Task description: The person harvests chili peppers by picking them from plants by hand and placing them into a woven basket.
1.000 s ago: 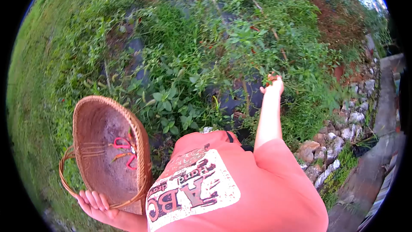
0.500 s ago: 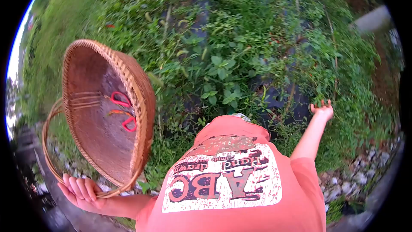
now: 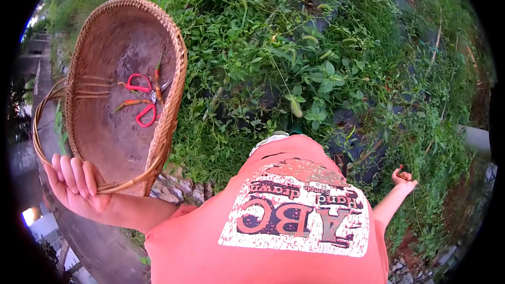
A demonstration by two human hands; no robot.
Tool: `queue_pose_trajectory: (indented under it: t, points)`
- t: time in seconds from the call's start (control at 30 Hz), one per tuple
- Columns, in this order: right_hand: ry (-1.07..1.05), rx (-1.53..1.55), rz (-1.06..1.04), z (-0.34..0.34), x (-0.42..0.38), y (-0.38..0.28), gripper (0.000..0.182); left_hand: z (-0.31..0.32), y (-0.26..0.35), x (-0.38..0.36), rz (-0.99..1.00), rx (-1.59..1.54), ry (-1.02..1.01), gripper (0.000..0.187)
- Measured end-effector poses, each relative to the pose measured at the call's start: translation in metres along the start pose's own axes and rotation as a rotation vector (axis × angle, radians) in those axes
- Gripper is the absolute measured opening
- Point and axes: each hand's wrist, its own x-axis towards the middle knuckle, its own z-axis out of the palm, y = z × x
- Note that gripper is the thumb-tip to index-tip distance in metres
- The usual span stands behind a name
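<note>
My left hand (image 3: 76, 184) is closed round the handle of a wicker basket (image 3: 97, 147), which is tilted so its inside faces me. In the basket lie red-handled scissors (image 3: 153, 96), partly spread. Beside them are withered red-and-green chili peppers, one upright chili pepper (image 3: 157, 80) near the blades and another chili pepper (image 3: 131, 103) by the lower handle loop. At the right, my right hand (image 3: 404, 178) is held out low by the plants, fingers curled, with a small reddish chili pepper (image 3: 401, 168) at the fingertips; its details are small.
Dense green plants (image 3: 231, 47) and weeds fill the ground ahead, with dark plastic sheeting (image 3: 363, 152) showing between them. Stones (image 3: 181, 189) lie by a grey path (image 3: 105, 236) at the left. A pale post or pipe (image 3: 475, 139) lies at the far right.
The view has turned. The basket has come up and tipped further toward me, showing more of the scissors and chili peppers. My right hand appears lower, its fingers more curled.
</note>
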Motion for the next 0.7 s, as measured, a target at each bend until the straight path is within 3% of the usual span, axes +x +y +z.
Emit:
queue_pose_trajectory:
  t: [0.07, 0.1, 0.23, 0.37, 0.4, 0.43, 0.47, 0.53, 0.57, 0.6, 0.63, 0.67, 0.7]
  points:
    - [-0.207, -0.327, 0.007, -0.009, 0.009, 0.001, 0.049, 0.0, 0.0, -0.008, 0.005, 0.045, 0.045, 0.027]
    - [-0.28, -0.452, -0.03, -0.002, -0.005, 0.014, 0.039, -0.001, -0.002, -0.011, -0.006, 0.052, 0.045, 0.027]
    - [-0.837, -0.703, -0.239, 0.072, -0.136, 0.051, 0.018, 0.014, -0.011, -0.011, -0.092, 0.081, 0.029, 0.027]
    - [-1.549, -0.518, -0.658, 0.13, -0.317, 0.057, 0.024, 0.036, -0.02, -0.015, -0.161, 0.026, -0.021, 0.028]
    - [-1.69, -0.424, -0.819, 0.127, -0.365, 0.067, 0.029, 0.029, -0.013, -0.017, -0.154, -0.01, -0.06, 0.028]
    - [-1.802, -0.318, -1.049, 0.125, -0.404, 0.082, 0.021, 0.03, -0.007, -0.019, -0.158, -0.015, -0.081, 0.028]
    - [-1.894, -0.219, -1.284, 0.133, -0.435, 0.1, 0.014, 0.035, -0.01, -0.015, -0.171, -0.019, -0.102, 0.028]
    - [-2.062, -0.3, -1.639, 0.127, -0.479, 0.136, 0.01, 0.031, -0.01, -0.016, -0.222, -0.078, -0.167, 0.028]
    - [-2.105, -0.395, -1.64, 0.122, -0.49, 0.151, 0.011, 0.028, -0.008, -0.016, -0.23, -0.098, -0.194, 0.028]
    - [-1.944, -0.265, -1.592, 0.109, -0.49, 0.177, 0.013, 0.027, -0.007, -0.016, -0.242, -0.111, -0.211, 0.029]
    - [-1.922, -0.479, -1.773, 0.106, -0.481, 0.169, 0.015, 0.043, -0.012, -0.018, -0.252, -0.128, -0.262, 0.029]
    - [-1.912, -0.367, -1.951, 0.098, -0.473, 0.178, 0.015, 0.041, -0.011, -0.018, -0.273, -0.148, -0.287, 0.029]
    - [-1.967, -0.369, -1.893, 0.092, -0.47, 0.168, 0.013, 0.038, -0.011, -0.016, -0.29, -0.17, -0.31, 0.03]
